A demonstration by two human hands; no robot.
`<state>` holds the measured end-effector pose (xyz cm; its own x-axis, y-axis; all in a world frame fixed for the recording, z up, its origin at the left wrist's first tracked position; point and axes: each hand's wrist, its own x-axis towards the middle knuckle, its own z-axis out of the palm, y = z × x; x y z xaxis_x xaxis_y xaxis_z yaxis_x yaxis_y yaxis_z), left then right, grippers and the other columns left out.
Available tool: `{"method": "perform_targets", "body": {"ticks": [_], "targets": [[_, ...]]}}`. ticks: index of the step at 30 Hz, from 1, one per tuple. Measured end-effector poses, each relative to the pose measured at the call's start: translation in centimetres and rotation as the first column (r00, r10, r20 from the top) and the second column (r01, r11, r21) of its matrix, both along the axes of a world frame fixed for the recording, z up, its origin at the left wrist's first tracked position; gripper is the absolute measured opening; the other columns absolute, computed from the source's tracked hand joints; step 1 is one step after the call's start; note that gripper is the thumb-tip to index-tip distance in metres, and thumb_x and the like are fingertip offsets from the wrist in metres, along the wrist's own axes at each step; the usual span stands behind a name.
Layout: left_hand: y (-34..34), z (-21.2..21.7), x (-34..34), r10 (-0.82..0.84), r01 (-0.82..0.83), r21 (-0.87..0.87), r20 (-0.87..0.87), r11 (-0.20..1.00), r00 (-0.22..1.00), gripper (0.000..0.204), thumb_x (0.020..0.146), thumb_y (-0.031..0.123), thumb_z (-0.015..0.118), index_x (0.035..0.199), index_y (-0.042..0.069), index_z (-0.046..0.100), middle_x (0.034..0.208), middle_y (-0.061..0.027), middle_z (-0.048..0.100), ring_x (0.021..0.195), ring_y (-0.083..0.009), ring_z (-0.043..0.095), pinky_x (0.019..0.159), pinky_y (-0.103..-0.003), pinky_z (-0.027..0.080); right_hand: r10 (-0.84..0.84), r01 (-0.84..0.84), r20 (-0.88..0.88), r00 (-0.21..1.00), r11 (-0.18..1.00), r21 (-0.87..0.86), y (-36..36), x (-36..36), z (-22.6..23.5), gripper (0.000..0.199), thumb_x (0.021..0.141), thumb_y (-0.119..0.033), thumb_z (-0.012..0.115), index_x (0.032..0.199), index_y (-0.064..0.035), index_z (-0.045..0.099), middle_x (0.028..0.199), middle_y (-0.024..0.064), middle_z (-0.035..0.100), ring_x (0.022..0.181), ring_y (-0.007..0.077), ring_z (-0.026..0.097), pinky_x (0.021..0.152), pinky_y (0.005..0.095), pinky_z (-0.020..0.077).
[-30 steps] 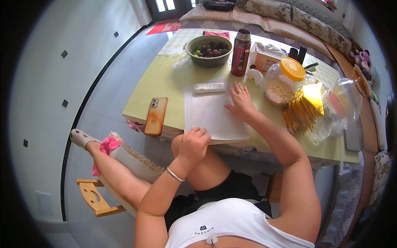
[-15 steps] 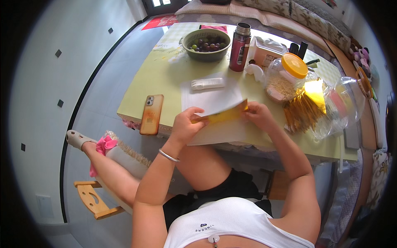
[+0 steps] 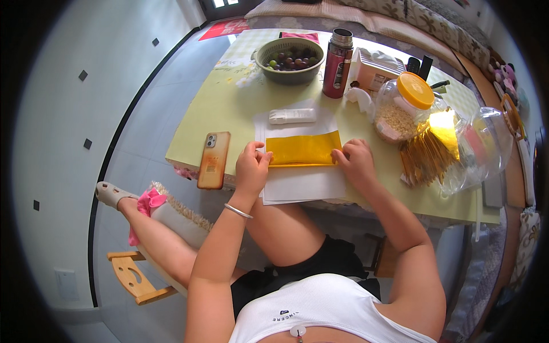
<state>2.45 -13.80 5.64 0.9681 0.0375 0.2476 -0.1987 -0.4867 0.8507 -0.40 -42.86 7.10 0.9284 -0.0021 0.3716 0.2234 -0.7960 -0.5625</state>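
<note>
Counter (image 3: 197, 117), yellow-topped: spreads beneath the fingers, out to either side and well beyond them. White paper sheets (image 3: 303, 187): flat under the fingers, edges slightly offset, their near end toward the body. Grey-green bowl (image 3: 293, 76) of grapes: well beyond the fingers, toward the counter's far side. Clear jar (image 3: 394, 121), yellow lid, pale contents: beyond the right fingers and to their right. Red flask (image 3: 336, 71), uncapped: well beyond the right fingers. Bundle of gold foil pieces (image 3: 426, 150): right of the right fingers, near the jar. Gold foil sheet (image 3: 303, 150): folded lengthwise, atop the paper, between the two sets of fingers. Left hand (image 3: 250, 171) pinches its left end; right hand (image 3: 357, 164) pinches its right end. Orange-brown phone (image 3: 214, 161): left of the left fingers, near the counter's front edge. White tube (image 3: 292, 116): just beyond the foil, between both hands' reach lines.
</note>
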Motion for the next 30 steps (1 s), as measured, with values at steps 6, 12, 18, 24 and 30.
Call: {"method": "perform_targets", "body": {"ticks": [6,12,18,24,30], "targets": [[-1.2,0.1,1.1,0.015,-0.085,0.345,0.2,0.935,0.98,0.034,0.085,0.011,0.075,0.113,0.001,0.059,0.076,-0.0116,0.063,0.08,-0.0328,0.062,0.076,-0.045,0.049,-0.081,0.091,0.063,0.995,0.976,-0.196,0.5,0.9,-0.6,0.029,0.083,-0.033,0.075,0.07,-0.0073,0.074,0.082,0.0067,0.067,0.091,0.0283,0.058,0.083,0.0409,0.0472],[-1.1,-0.7,1.0,0.027,-0.161,0.494,0.267,0.854,0.963,0.036,0.084,0.011,0.074,0.115,0.003,0.058,0.082,-0.0143,0.063,0.083,-0.0353,0.061,0.079,-0.047,0.048,-0.131,0.162,0.13,0.983,0.951,-0.263,1.0,0.9,-1.2,0.032,0.083,-0.037,0.075,0.069,-0.0088,0.074,0.081,0.0051,0.067,0.091,0.0273,0.059,0.083,0.0407,0.0465],[-1.7,0.5,0.5,-0.007,-0.176,0.558,0.31,0.811,0.951,0.031,0.084,0.008,0.073,0.112,0.002,0.06,0.082,-0.015,0.065,0.082,-0.0357,0.062,0.077,-0.046,0.05,-0.178,0.212,0.129,0.976,0.917,-0.338,1.2,0.9,-1.5,0.032,0.082,-0.04,0.076,0.069,-0.0111,0.075,0.082,0.0022,0.067,0.095,0.0249,0.058,0.081,0.0399,0.0452],[-1.7,0.5,0.8,-0.031,-0.179,0.646,0.3,0.742,0.954,0.025,0.084,0.01,0.072,0.104,0.002,0.061,0.081,-0.0132,0.063,0.081,-0.0333,0.061,0.078,-0.046,0.049,-0.166,0.203,0.13,0.977,0.911,-0.36,1.4,0.8,-1.4,0.03,0.08,-0.039,0.077,0.071,-0.0106,0.075,0.085,0.0022,0.067,0.096,0.0247,0.058,0.082,0.0402,0.0451],[-1.8,2.3,1.4,-0.4,0.016,0.642,0.459,0.767,0.794,0.024,0.084,0.004,0.066,0.108,0.005,0.07,0.098,-0.0128,0.068,0.093,-0.0343,0.065,0.083,-0.043,0.053,-0.164,0.193,0.113,0.98,0.92,-0.341,1.4,0.6,-1.0,0.03,0.081,-0.037,0.077,0.072,-0.0092,0.075,0.084,0.0037,0.066,0.098,0.0258,0.057,0.082,0.0401,0.0472]]}}
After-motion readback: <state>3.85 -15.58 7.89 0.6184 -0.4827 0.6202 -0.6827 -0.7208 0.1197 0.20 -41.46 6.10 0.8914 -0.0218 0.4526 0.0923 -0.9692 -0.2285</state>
